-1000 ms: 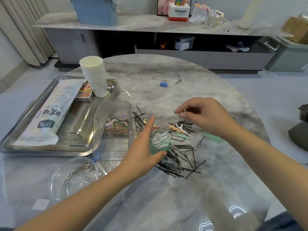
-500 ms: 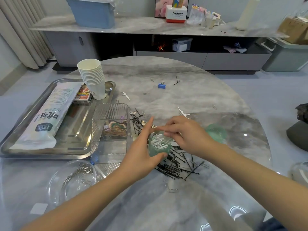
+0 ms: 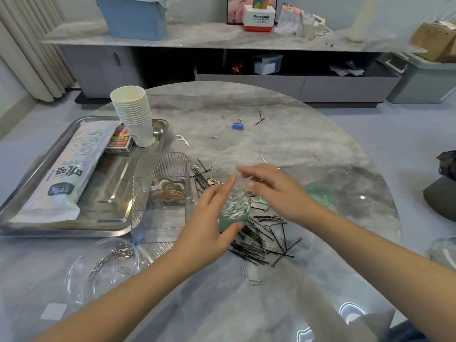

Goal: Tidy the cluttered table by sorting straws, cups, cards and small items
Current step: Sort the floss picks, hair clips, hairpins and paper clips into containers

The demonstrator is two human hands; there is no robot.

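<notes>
The small green jar [image 3: 233, 213] of white floss picks sits in my left hand [image 3: 209, 228], thumb under its near side and fingers curled round its far side, lifted just above the pile of black hairpins [image 3: 261, 235]. My right hand [image 3: 276, 191] hovers just beyond the jar's mouth, fingers spread and loose, gripping nothing that I can make out; it is blurred. The jar's green lid [image 3: 320, 193] lies on the table to the right of that hand.

Left of the jar stands a clear ribbed box [image 3: 161, 193] with coloured clips and bands in its far compartment. Nearer me, a clear round dish [image 3: 103, 270] holds silver paper clips. Beyond the box, a metal tray [image 3: 116, 218] carries a long white packet [image 3: 66, 174], a small red card box [image 3: 119, 141] and a stack of paper cups [image 3: 134, 114]. One loose floss pick [image 3: 183, 140] lies just beside the tray, and a blue binder clip [image 3: 237, 125] sits farther out on the table.

All of this rests on a round grey marble table [image 3: 271, 304]. Behind it runs a long low sideboard [image 3: 222, 38] with a blue tub [image 3: 134, 16] on top, curtains [image 3: 32, 53] at the left wall, and a pale green bin [image 3: 424, 80] on the floor at the right.
</notes>
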